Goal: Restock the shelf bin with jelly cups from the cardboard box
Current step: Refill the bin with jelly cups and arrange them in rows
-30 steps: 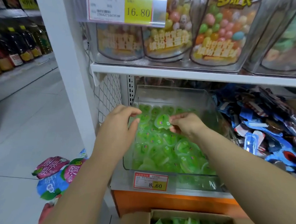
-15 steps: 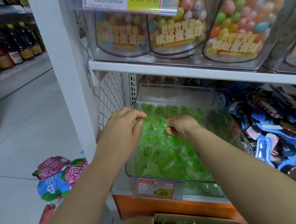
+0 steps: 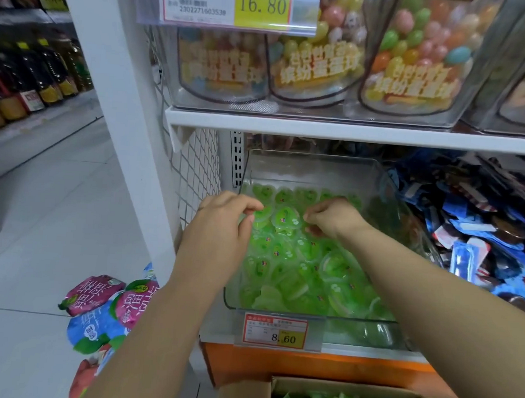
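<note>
The left hand [image 3: 222, 227] and right hand [image 3: 333, 218] shift toward 12 o'clock, deeper into the shelf bin [image 3: 318, 168]; the right hand's pinched jelly cup [image 3: 284, 220] now nears the back row [image 3: 284, 195], the left thumb and forefinger closing together

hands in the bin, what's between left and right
A green jelly cup, atop the other cups, lies between left hand and right hand; head view shows it.

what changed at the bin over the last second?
Left hand slid right, its fingertips closing in on the jelly cup; whether it grips is unclear. Right hand keeps pinching that cup's edge near the back of the bin, barely shifted. Bin, price tag and cardboard box stayed put.
</note>
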`<state>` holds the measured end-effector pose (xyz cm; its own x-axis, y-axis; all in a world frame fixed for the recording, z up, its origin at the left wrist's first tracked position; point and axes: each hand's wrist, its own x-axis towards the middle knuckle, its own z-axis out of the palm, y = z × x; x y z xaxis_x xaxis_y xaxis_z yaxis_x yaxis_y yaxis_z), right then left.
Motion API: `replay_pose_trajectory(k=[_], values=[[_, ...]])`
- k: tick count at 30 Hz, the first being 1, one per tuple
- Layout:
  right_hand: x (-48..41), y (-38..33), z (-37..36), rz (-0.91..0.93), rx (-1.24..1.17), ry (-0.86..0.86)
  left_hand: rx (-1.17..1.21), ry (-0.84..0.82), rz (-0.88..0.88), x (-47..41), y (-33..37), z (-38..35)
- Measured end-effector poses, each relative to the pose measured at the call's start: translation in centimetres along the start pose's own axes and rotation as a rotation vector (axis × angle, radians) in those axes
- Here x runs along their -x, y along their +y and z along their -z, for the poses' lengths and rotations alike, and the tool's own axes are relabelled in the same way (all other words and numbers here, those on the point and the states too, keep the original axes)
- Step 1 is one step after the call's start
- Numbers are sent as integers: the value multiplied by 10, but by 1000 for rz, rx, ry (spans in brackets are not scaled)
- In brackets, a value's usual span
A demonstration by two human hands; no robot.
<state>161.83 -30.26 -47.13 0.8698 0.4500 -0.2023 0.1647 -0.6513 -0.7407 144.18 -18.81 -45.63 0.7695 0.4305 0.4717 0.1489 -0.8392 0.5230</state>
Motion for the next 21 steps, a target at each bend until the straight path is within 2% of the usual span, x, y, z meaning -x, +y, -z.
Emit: replay_pose_trajectory(k=[2, 4, 7, 10, 15, 21], values=[[16, -1, 17, 148, 194, 43, 5, 0, 4, 1, 0, 0], [33, 1, 33, 224, 395, -6, 4, -1, 6, 1, 1, 0], [53, 9, 47, 192, 656, -146, 0, -9, 2, 3, 2, 1], [64, 16, 45, 122, 754, -226, 14, -14, -6, 7, 4, 3], [67, 20, 41, 104, 669, -246, 10, -34, -18, 13, 7, 6], [60, 29, 37, 80, 173, -185, -60, -23, -70, 16, 17, 6]])
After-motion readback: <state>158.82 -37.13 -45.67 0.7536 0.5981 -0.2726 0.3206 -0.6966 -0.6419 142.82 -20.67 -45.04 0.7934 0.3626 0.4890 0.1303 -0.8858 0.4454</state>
